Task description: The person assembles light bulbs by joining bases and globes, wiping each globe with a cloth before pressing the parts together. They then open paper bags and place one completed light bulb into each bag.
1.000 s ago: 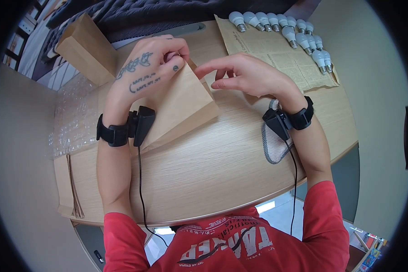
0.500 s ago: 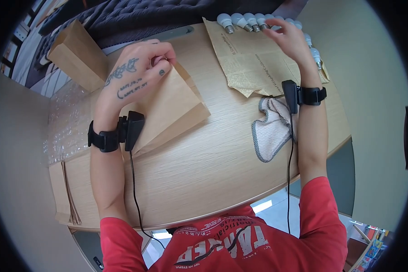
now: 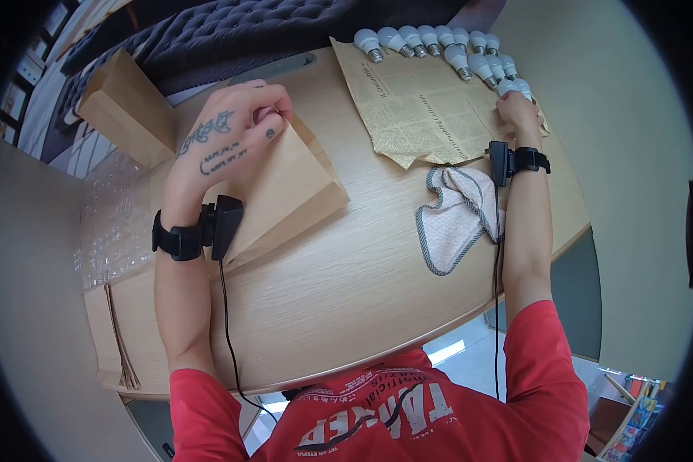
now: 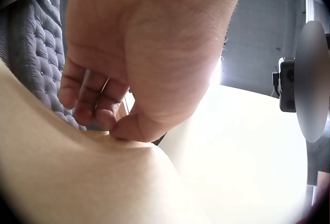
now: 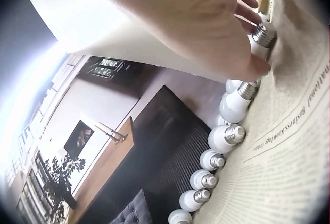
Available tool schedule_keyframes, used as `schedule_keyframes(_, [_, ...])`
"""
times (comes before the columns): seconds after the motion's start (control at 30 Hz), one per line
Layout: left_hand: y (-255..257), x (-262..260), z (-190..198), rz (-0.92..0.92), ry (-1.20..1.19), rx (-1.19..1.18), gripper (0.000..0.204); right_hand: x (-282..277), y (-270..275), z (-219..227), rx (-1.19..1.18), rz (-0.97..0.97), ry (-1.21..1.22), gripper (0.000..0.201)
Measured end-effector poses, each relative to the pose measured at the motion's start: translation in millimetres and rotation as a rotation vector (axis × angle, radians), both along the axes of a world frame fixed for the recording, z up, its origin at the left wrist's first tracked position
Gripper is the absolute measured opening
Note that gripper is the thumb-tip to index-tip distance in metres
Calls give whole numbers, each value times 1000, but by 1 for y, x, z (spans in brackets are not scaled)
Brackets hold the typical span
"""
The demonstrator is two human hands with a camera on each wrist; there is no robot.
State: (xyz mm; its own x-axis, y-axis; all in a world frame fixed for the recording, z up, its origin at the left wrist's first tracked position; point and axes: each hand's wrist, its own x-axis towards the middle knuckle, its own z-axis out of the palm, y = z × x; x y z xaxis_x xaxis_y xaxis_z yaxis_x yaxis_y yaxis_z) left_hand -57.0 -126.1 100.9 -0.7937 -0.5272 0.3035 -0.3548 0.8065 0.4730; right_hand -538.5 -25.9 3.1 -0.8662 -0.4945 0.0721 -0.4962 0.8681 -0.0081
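Observation:
In the head view my left hand (image 3: 227, 127) pinches the top rim of a brown paper bag (image 3: 296, 181), which leans on the table with its mouth partly spread. The left wrist view shows thumb and fingertips meeting at the paper edge. At the far right, my right hand (image 3: 520, 114) reaches the near end of a group of white light bulbs (image 3: 456, 60). Seen from the right wrist, thumb and fingers close around one light bulb (image 5: 264, 35), its metal screw base facing the camera. The bulbs lie on a printed paper sheet (image 3: 408, 100).
Another brown paper bag (image 3: 127, 108) stands upright at the back left, beside clear bubble wrap (image 3: 112, 215). Flat folded bags (image 3: 108, 339) lie at the left front edge. A white cloth with a dark striped border (image 3: 450, 223) lies near the right forearm. A dark tufted sofa (image 3: 285, 31) is behind the table.
My right hand has left the bag's mouth, swung right over the printed sheet and come down on a bulb at the group's near end. My left hand keeps its pinch on the bag.

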Motion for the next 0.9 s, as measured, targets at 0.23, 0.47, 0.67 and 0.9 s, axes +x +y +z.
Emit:
schedule_keyframes(0.23, [4,1,2,12,38,6,11,12,8,10,-58,73,-81,24])
schedule_keyframes(0.47, [2,4,2,12,27,-27,11,6,0,21,-184,295,19,25])
schedule_keyframes(0.67, [1,4,2,-4,37,-51,11,75,-10,75,-541,669,-211,32])
schedule_keyframes(0.9, [-2,7,0,-39,84,-97,11,192,-16,90,-405,1150,-795,29])
